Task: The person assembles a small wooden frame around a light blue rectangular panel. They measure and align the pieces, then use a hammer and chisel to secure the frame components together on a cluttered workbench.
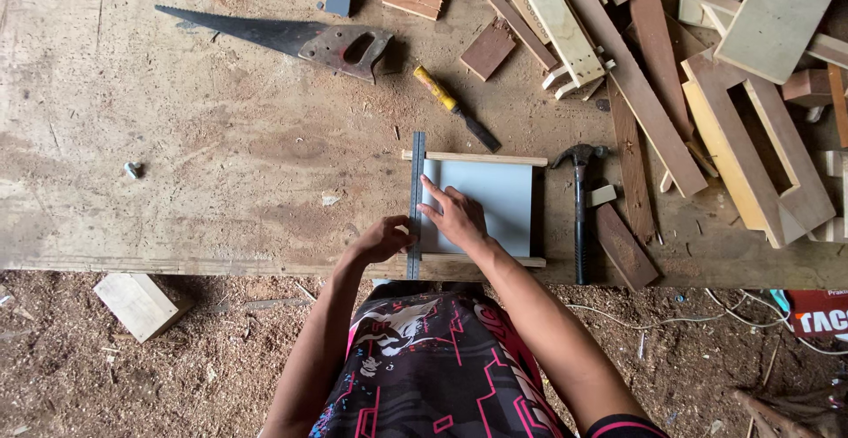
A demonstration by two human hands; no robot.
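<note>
Centre frame: our left hand (382,240) pinches steel ruler (416,204); right hand (455,217) spread, pressing grey panel (495,198). No marked line visible; hammer (579,213) untouched on surface (221,164).

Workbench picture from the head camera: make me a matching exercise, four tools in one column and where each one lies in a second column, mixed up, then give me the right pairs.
Column one:
1. handsaw
2. chisel
3. hammer
4. steel ruler

Column two:
A. right of the white panel, handle toward the person
B. along the panel's left edge, under the left hand and the right hand
C. far left part of the workbench, blade pointing left
D. just beyond the panel, yellow handle, lying slantwise

Pairs: 1-C, 2-D, 3-A, 4-B
</note>
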